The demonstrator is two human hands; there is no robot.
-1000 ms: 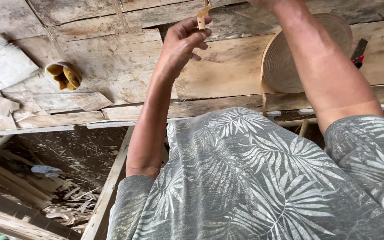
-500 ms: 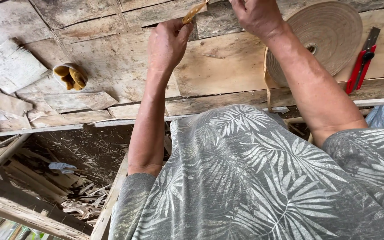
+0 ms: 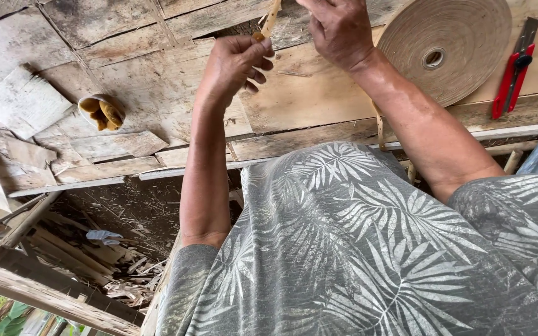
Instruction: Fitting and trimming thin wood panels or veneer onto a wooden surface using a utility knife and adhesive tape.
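Left hand [image 3: 235, 62] pinches the lower end of a thin tan strip [image 3: 270, 18] between thumb and fingertips; right hand [image 3: 337, 28] is curled closed beside the strip's upper part, contact not discernible. Both work above the worn wooden bench [image 3: 157, 81]. A large tan tape roll [image 3: 462, 37] lies right, then a red utility knife [image 3: 515, 68], and a small cup [image 3: 101, 112] at left

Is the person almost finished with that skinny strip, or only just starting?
Hard to say, but it looks early. Done: nothing finished shows on the worn wooden planks. In hand: the left hand pinches a thin tan strip, with the right hand beside it. Left: the big flat tan coil looks full, and the red utility knife lies untouched.
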